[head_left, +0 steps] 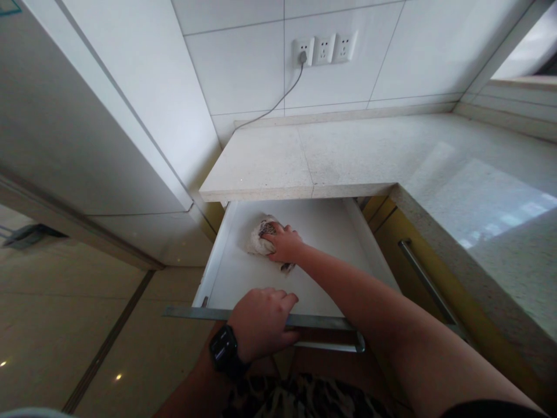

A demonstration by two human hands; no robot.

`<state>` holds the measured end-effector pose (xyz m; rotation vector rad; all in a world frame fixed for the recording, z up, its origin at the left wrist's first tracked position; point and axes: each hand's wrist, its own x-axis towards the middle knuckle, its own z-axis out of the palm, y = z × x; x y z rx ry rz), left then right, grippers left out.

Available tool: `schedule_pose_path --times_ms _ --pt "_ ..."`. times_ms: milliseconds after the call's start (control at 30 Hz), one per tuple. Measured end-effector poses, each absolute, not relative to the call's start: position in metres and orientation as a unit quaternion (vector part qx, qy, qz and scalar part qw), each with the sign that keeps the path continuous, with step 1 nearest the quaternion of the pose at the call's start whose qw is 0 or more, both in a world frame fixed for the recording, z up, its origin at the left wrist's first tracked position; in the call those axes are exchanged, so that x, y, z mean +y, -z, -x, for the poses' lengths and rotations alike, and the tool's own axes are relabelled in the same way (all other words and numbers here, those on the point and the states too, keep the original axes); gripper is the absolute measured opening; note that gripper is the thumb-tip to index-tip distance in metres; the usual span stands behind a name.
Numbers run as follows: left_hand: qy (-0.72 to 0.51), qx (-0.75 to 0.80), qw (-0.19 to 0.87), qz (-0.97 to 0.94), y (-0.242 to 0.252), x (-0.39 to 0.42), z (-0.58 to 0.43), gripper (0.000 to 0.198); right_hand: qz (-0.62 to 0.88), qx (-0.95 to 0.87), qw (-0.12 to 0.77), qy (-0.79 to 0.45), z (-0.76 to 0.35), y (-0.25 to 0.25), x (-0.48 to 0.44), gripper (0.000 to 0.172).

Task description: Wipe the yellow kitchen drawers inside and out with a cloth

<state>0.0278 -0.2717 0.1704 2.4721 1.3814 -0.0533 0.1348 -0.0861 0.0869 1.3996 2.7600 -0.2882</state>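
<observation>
A white drawer (322, 293) is pulled out from under the counter. Inside it, my right hand (286, 242) grips a crumpled, whitish cloth (260, 241) with a dark patterned patch and presses it on the drawer's bottom, left of the middle. My left hand (263, 322), with a black watch on the wrist, is closed over the top edge of the drawer front (322, 321). Its fingers point inward and the thumb stays on the outer side. Part of the cloth is hidden under my right hand.
A pale stone countertop (357, 148) overhangs the drawer and turns along the right side. Below it on the right is a yellowish cabinet front with a metal handle (426, 281). A grey cord (278, 103) runs from a wall socket (303, 51). A white fridge-like cabinet (130, 75) stands left.
</observation>
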Motion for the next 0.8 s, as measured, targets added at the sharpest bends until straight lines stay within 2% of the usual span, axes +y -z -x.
schedule_pose_path --times_ms 367,633,800 --pt "0.018 0.485 0.155 -0.860 -0.171 -0.272 -0.029 0.045 -0.421 0.903 0.015 0.085 -0.133 -0.093 -0.086 0.061" --pt "0.022 0.484 0.157 -0.861 -0.170 -0.272 -0.029 0.047 -0.233 0.968 0.041 0.085 -0.124 -0.104 -0.101 0.056" --pt "0.023 0.489 0.158 -0.858 -0.169 -0.271 -0.029 0.047 -0.300 0.950 0.046 0.069 -0.129 -0.106 -0.086 0.060"
